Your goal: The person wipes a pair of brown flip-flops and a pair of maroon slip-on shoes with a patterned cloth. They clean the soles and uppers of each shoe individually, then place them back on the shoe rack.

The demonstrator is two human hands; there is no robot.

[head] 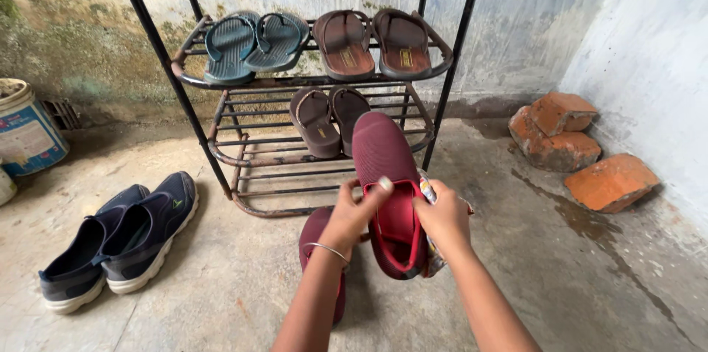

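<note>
A maroon slip-on shoe (383, 167) is held up in front of me, toe pointing away toward the rack. My left hand (354, 213), with a thin bangle on the wrist, grips the shoe's opening on its left side. My right hand (442, 218) holds the right side of the shoe together with a crumpled patterned cloth (431, 249). The second maroon shoe (316, 237) lies on the floor beneath my left forearm, partly hidden.
A black metal shoe rack (221, 138) stands ahead, holding teal flip-flops (251, 42), brown sandals (372, 42) and a lower brown pair (324, 117). Navy sneakers (118, 237) lie at left, near a blue-and-white bucket (26, 130). Orange bricks (582, 149) sit along the right wall.
</note>
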